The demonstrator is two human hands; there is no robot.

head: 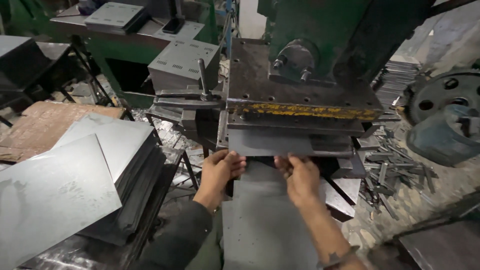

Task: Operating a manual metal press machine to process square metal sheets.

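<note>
Both hands, left hand [220,169] and right hand [300,175], grip a grey metal sheet [272,142] partly fed into the green press [320,30], uncut sheets [75,175] stacked left of it.

Far edge of the grey metal sheet [270,145] sits under the press die [300,116], hidden there. Fingertips of left hand [220,172] and right hand [300,177] curl under the sheet, out of sight. Stack of sheets [60,195] cut by left and bottom edges. Flywheel [442,97] cut at right edge. Scrap strips [395,175] blurred, count unclear. Wrist band [335,259], possibly a bracelet.
</note>
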